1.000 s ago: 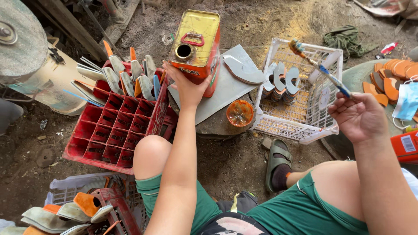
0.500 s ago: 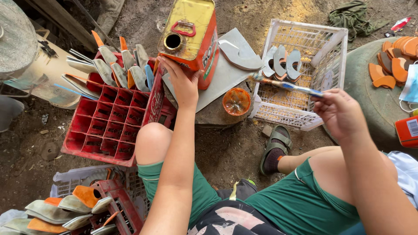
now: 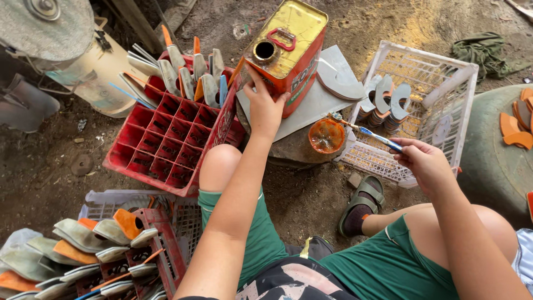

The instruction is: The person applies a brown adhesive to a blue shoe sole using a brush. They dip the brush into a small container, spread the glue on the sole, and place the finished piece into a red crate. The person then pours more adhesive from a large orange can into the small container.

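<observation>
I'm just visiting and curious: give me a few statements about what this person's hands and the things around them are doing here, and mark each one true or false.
1. The left hand grips the yellow and red metal can. True.
2. The right hand holds a hammer. False: it holds a toothbrush, its head end over the small orange bowl.
3. The can's round opening has a cap screwed on. False: the opening is uncapped.
4. The red crate holds upright sole pieces in its far compartments. True.
5. The white basket is stacked on top of the red crate. False: it stands apart, on the other side of the can.
</observation>
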